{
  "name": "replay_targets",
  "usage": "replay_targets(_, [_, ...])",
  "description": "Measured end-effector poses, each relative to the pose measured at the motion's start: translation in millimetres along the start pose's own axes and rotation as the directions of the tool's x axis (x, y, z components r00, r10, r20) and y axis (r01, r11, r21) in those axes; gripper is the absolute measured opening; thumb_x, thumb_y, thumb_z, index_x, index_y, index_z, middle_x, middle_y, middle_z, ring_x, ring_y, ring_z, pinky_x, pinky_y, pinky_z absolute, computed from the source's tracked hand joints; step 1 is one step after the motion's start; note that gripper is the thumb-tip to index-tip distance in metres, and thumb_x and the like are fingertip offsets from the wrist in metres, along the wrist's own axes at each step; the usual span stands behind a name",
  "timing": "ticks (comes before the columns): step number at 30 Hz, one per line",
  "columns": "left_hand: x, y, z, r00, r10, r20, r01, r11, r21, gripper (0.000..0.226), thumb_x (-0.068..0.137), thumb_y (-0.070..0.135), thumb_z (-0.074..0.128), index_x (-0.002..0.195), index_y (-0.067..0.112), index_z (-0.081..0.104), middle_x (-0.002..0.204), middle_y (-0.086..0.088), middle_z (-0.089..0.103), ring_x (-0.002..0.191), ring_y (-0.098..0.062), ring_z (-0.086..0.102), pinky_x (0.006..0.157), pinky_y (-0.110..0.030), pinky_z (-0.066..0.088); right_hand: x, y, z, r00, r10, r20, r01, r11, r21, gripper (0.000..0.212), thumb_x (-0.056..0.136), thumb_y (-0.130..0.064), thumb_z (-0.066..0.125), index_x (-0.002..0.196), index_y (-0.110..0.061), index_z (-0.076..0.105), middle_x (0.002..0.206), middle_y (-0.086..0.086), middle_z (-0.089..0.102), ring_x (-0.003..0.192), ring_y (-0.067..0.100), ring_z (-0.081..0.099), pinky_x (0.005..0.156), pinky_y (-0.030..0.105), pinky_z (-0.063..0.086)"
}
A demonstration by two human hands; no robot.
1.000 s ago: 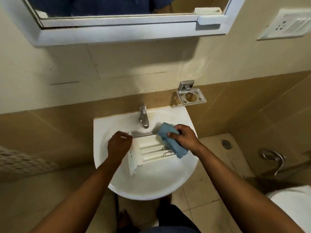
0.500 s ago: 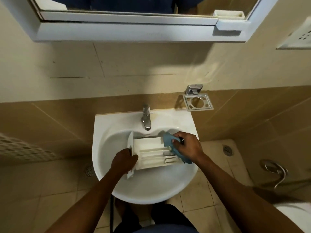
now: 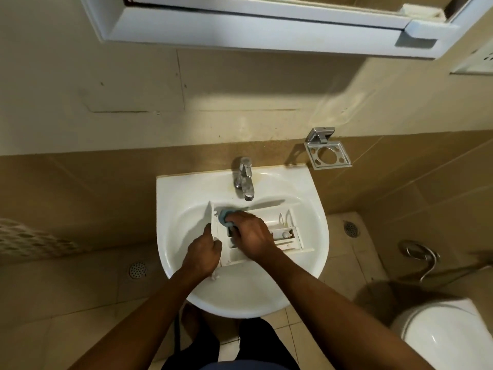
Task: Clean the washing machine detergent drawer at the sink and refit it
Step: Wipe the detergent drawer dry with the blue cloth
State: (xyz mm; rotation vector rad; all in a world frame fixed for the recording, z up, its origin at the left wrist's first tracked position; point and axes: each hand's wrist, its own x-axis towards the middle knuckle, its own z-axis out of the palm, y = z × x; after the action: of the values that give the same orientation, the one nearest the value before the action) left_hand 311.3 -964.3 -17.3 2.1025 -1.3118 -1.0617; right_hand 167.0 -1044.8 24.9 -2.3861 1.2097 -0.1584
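The drawer [image 3: 282, 228] is gripped by the left hand [image 3: 202, 252] while the cloth [image 3: 223, 216] is squeezed in the right hand [image 3: 250, 236], and the drawer could be tipped over if pushed hard.

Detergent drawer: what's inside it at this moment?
In the drawer, a blue cloth under the right hand at its left end, white dividers at the right. The hand covers the middle.

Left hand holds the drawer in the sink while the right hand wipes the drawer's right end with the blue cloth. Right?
Not the right end. The head view shows the right hand pressing the blue cloth into the left end of the drawer, beside the front panel that the left hand holds. The drawer is in the sink, as stated.
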Motion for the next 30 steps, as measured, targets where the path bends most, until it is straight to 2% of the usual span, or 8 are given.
replay_targets(4, [-3.2,-7.9,0.8,0.998,0.015,-0.058,-0.018,0.998,-0.054,0.046,0.103,0.013,0.047,0.149,0.007,0.041,0.121,-0.02,0.069,0.104,-0.039,0.067,0.092,-0.046,0.054,10.9,9.2,-17.0,0.983,-0.055,0.173,0.096,0.966,-0.239,0.025,0.085,-0.014,0.067,0.108,-0.022,0.072,0.111,0.005,0.075,0.103,0.032,0.069,0.089,0.036,0.054])
replay_targets(8, [-8.5,-6.3,3.8,0.994,0.049,-0.095,-0.058,0.994,-0.094,0.045,0.102,0.011,0.048,0.146,0.006,0.043,0.115,-0.018,0.071,0.1,-0.037,0.068,0.09,-0.045,0.055,15.4,12.3,-46.9,0.923,0.313,0.225,-0.134,0.807,-0.575,0.024,0.099,-0.023,0.057,0.117,-0.026,0.073,0.124,0.005,0.071,0.119,0.029,0.065,0.101,0.04,0.047])
replay_targets(10, [-7.5,-6.5,4.2,0.996,0.035,-0.084,-0.043,0.994,-0.097,0.044,0.102,0.012,0.047,0.146,0.006,0.043,0.113,-0.017,0.07,0.098,-0.035,0.068,0.088,-0.044,0.055,14.5,16.0,-43.6,0.895,0.382,0.23,-0.171,0.771,-0.614,0.027,0.1,-0.018,0.055,0.122,-0.022,0.071,0.129,0.007,0.068,0.122,0.03,0.063,0.102,0.042,0.047])
replay_targets(15, [-3.7,-7.4,8.2,0.997,0.033,-0.072,-0.037,0.998,-0.048,0.052,0.101,0.018,0.049,0.15,0.004,0.038,0.112,-0.018,0.07,0.098,-0.036,0.068,0.088,-0.048,0.056,8.2,0.1,-10.4,0.95,0.214,0.23,-0.171,0.967,-0.191,0.039,0.088,-0.007,0.061,0.125,-0.017,0.069,0.129,0.008,0.069,0.119,0.03,0.063,0.099,0.036,0.048])
replay_targets(20, [-8.3,-3.9,7.8,0.996,0.06,-0.069,-0.062,0.998,-0.025,0.055,0.101,0.023,0.048,0.152,0.007,0.036,0.118,-0.015,0.069,0.103,-0.035,0.068,0.092,-0.049,0.056,9.6,13.4,-24.5,0.961,0.179,0.211,-0.202,0.975,0.091,0.025,0.088,-0.008,0.061,0.103,-0.017,0.079,0.112,0.001,0.076,0.107,0.021,0.068,0.097,0.032,0.052])
replay_targets(23, [-12.9,-3.5,10.7,0.993,0.098,-0.07,-0.096,0.995,0.023,0.062,0.1,0.03,0.046,0.156,0.008,0.03,0.116,-0.015,0.068,0.102,-0.035,0.068,0.09,-0.049,0.057,10.5,16.9,-41.2,0.982,0.187,0.033,-0.19,0.961,0.2,0.02,0.088,-0.021,0.059,0.093,-0.021,0.078,0.095,-0.006,0.077,0.089,0.012,0.069,0.085,0.037,0.057])
replay_targets(26, [-13.1,-2.4,13.9,0.99,0.102,-0.097,-0.1,0.995,0.025,0.062,0.104,0.03,0.046,0.158,0.007,0.028,0.114,-0.017,0.068,0.099,-0.033,0.068,0.088,-0.047,0.056,8.6,-1.2,-33.8,0.981,0.083,-0.177,-0.044,0.976,0.213,0.021,0.09,-0.021,0.066,0.109,-0.019,0.074,0.101,0.0,0.075,0.089,0.014,0.067,0.083,0.029,0.056])
replay_targets(30, [-10.0,-8.1,11.5,0.989,0.114,-0.094,-0.116,0.993,-0.015,0.06,0.109,0.04,0.033,0.159,0.008,0.028,0.118,-0.015,0.069,0.101,-0.028,0.067,0.092,-0.046,0.055,-0.7,-20.9,13.4,0.989,0.114,-0.096,-0.092,0.975,0.203,0.04,0.092,-0.02,0.067,0.132,-0.016,0.069,0.115,0.013,0.069,0.102,0.028,0.065,0.088,0.025,0.047])
